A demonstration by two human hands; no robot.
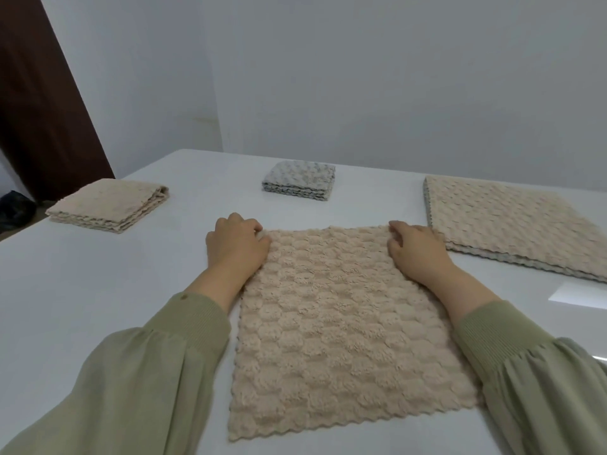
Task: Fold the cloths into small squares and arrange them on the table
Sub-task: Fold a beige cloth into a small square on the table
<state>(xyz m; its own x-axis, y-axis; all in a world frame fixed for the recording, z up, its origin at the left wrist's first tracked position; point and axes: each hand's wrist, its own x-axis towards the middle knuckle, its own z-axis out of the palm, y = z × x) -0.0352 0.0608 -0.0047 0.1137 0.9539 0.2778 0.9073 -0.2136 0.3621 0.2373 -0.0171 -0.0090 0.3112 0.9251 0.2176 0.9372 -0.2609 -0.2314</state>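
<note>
One beige cloth [345,326] lies spread flat on the white table [98,277], directly in front of the person. Two hands work it. The left hand [235,247] curls its fingers over the far left corner and pinches it, and the right hand [415,254] does the same at the far right corner. Both forearms lie along the cloth's side edges. Two folded bundles sit farther back, well apart: a folded beige square [108,205] at the left and a folded grey square [299,180] in the middle. One flat pile [512,224] of unfolded cloths rests at the right (beige on top, grey edges beneath; layer count unclear).
</note>
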